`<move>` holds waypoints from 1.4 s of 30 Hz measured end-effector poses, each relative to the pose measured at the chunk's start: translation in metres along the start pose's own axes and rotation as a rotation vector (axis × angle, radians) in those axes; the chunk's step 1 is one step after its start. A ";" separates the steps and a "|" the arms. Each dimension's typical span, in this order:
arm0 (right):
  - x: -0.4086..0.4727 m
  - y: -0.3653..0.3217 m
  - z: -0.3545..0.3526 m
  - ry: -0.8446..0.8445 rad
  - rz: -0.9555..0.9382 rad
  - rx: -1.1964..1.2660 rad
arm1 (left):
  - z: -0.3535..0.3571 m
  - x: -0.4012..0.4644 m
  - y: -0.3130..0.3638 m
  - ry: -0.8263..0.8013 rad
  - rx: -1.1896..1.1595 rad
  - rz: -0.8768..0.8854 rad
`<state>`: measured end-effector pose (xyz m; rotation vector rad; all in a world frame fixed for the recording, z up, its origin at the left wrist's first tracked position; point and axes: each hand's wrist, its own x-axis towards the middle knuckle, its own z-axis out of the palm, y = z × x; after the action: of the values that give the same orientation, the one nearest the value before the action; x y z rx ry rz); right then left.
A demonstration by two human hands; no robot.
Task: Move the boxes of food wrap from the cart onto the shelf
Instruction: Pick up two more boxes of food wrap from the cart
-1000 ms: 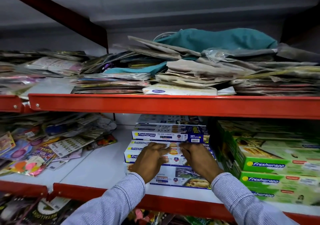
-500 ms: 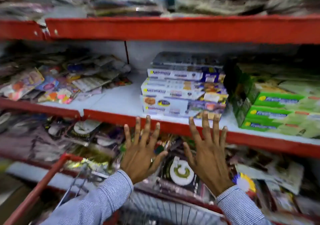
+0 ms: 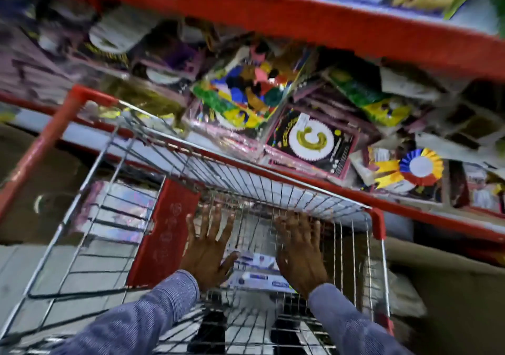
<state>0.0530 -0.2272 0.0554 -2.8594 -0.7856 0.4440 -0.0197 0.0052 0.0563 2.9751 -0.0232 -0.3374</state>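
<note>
I look down into a wire cart (image 3: 82, 198) with red corners. Blue-and-white boxes of food wrap (image 3: 255, 271) lie at its bottom, partly hidden by my hands. My left hand (image 3: 207, 248) hovers over their left end, fingers spread, holding nothing. My right hand (image 3: 299, 248) is spread over the right end, also empty. Whether the palms touch the boxes I cannot tell. The red shelf edge (image 3: 273, 15) crosses the top, with stacked boxes blurred above it at the top right.
Below the red edge a lower shelf holds party goods: a foil balloon pack (image 3: 243, 97), a gold letter C pack (image 3: 311, 141), a rosette (image 3: 420, 167). A red panel (image 3: 164, 234) stands at the cart's left inner side. Grey floor lies left of the cart.
My hands left the stacked boxes on the shelf, drew back with fingers spread, and dropped into the cart. The view swung down from the shelf to the cart.
</note>
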 end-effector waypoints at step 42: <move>0.074 -0.018 -0.177 0.041 -0.196 0.128 | -0.076 0.021 0.005 -0.052 -0.215 0.185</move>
<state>0.1611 -0.1844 0.2083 -2.6333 -0.9798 0.3930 0.0175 0.0105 0.1258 2.7249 -0.2499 -0.3686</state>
